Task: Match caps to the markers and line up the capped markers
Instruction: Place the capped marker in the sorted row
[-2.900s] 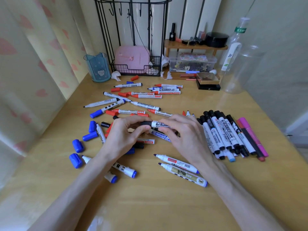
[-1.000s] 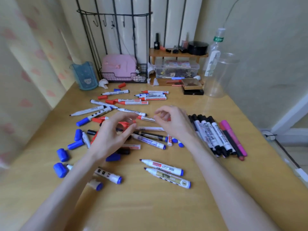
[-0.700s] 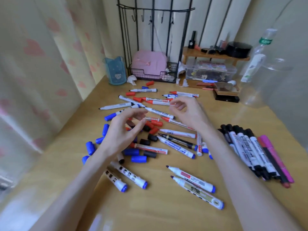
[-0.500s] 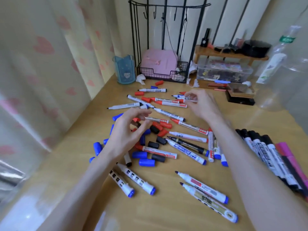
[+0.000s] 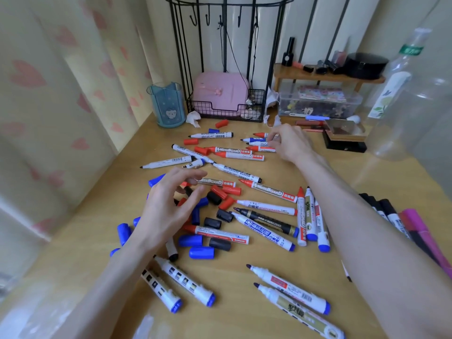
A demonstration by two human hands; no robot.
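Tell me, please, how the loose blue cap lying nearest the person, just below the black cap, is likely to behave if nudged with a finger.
The blue cap lies on its side on the smooth wooden table, so it would probably roll or skid rather than stay put. It looks like a small hollow plastic piece, so likely very light and stiff. It sits close to the black cap, which a nudge might also disturb.

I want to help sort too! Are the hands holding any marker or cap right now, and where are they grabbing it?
Nothing is clearly held. The left hand hovers open over loose caps. The right hand has its fingertips at some far markers, but a grip cannot be told.
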